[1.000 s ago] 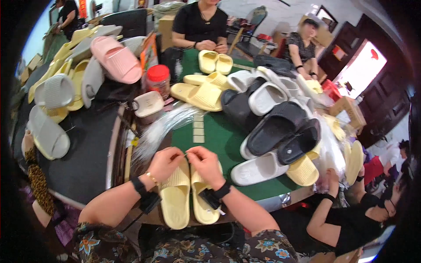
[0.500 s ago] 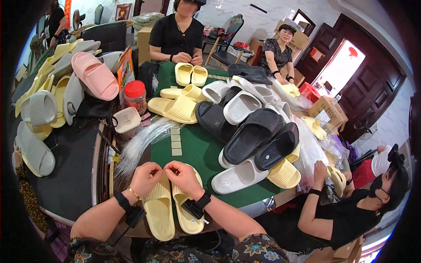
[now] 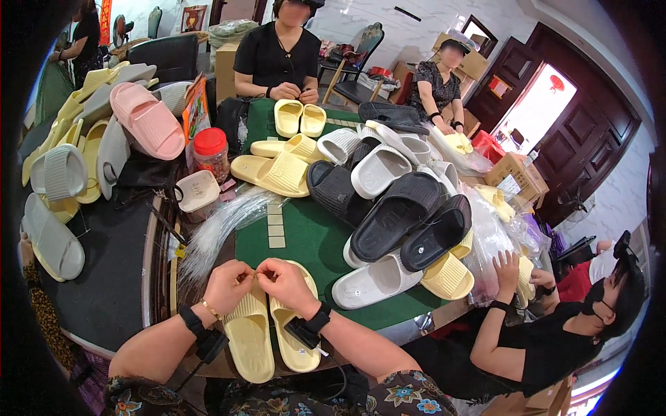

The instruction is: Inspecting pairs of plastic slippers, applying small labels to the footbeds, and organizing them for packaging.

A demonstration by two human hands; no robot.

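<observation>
Two hands meet over the pair of pale yellow slides (image 3: 269, 331) at the near edge of the green surface (image 3: 312, 239), left hand (image 3: 227, 286) and right hand (image 3: 286, 281) fingers pinched together on something too small to tell.

The one view comes from a camera on my head, tilted steeply down and forward over the desk (image 3: 312, 239). It sits close above my hands, my left hand (image 3: 225, 286) and right hand (image 3: 288, 283) low in the middle, my forearms entering from the bottom edge. Beyond my hands the wide lens bends the desk and room toward the rim.
</observation>
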